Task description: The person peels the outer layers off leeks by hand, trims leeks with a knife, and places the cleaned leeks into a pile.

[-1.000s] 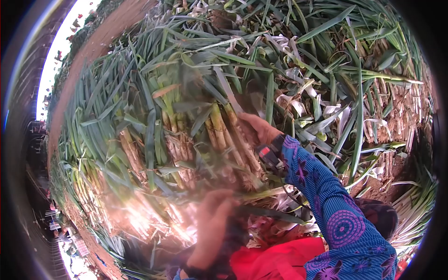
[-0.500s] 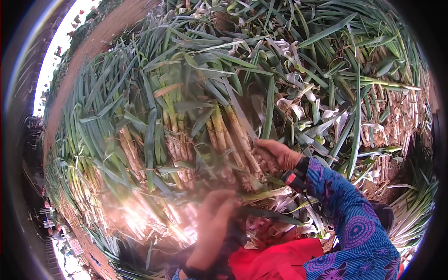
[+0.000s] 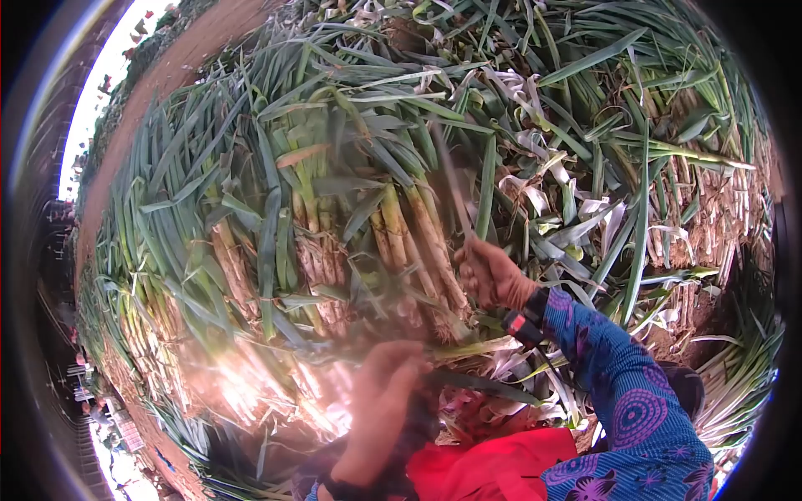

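Note:
My right hand [image 3: 493, 275] is closed around the handle of a long knife. Its thin blade [image 3: 454, 179] points up and slightly left, over the leek leaves. Just left of that hand lie several leeks [image 3: 430, 242], with pale stalks and roots toward me. My left hand [image 3: 388, 367] is in front of me, near the root ends of the leeks. Haze and glare blur its fingers, so whether it holds anything is unclear.
Rows of leeks [image 3: 167, 192] spread to the left, leaves pointing away. Loose leaves and pale peelings [image 3: 535, 196] lie in the middle. More leeks [image 3: 710, 192] are piled at right. A dirt path [image 3: 159, 83] runs along the far left.
My right hand has turned the knife, so its blade stands more upright and has swung to the right. The left hand has hardly moved.

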`<state>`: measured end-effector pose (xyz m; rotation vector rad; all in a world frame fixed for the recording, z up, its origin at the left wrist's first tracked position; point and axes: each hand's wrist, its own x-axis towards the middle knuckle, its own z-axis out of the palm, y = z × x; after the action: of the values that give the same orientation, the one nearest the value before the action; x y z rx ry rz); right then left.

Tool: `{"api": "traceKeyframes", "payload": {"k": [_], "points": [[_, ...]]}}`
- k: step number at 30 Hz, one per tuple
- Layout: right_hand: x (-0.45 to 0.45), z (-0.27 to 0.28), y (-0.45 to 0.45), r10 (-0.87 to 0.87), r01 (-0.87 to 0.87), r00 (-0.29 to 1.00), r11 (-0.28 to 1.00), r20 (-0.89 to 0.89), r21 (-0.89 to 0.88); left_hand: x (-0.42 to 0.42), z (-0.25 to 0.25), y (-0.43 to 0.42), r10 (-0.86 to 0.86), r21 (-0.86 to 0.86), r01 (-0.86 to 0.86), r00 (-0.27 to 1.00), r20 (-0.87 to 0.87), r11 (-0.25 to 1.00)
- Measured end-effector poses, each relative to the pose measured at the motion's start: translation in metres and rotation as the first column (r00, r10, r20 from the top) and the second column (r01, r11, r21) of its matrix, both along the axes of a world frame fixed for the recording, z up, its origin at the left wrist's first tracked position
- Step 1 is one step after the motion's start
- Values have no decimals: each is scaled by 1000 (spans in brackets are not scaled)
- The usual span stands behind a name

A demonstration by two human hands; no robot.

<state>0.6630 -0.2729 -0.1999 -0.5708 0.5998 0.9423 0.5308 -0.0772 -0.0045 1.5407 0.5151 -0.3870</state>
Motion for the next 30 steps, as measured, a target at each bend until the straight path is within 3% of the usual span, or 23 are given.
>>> {"api": "traceKeyframes", "payload": {"k": [2,5,11,14,17,21,24,27,30], "points": [[-15,-15,-4,77,-80,995,996,-55,-43,0,0,0,1,-10,-1,1000,2,1000],[-28,-28,-7,163,-147,983,973,83,-179,-1,2,0,4,-19,-5,1000,-13,1000],[-8,-10,-17,271,-270,962,944,-19,-192,-4,2,1,18,-38,-18,1000,-7,999],[21,-5,-20,312,-304,950,937,20,-172,-4,4,-1,13,-42,-14,1000,-25,999],[48,-5,-3,247,-236,969,945,22,-225,-6,2,-2,-1,-51,-1,999,-38,999],[72,-19,18,274,-235,935,954,226,-184,-4,4,-5,-9,-45,6,998,-56,999],[82,-12,52,168,-130,974,963,149,-236,-4,11,-10,-8,-36,4,992,-123,999],[103,-59,85,33,8,970,986,242,-165,-7,7,-10,-26,-15,25,996,-87,1000],[98,-30,85,-75,82,987,996,143,-44,-6,13,-10,-55,16,56,995,-86,998]]}}
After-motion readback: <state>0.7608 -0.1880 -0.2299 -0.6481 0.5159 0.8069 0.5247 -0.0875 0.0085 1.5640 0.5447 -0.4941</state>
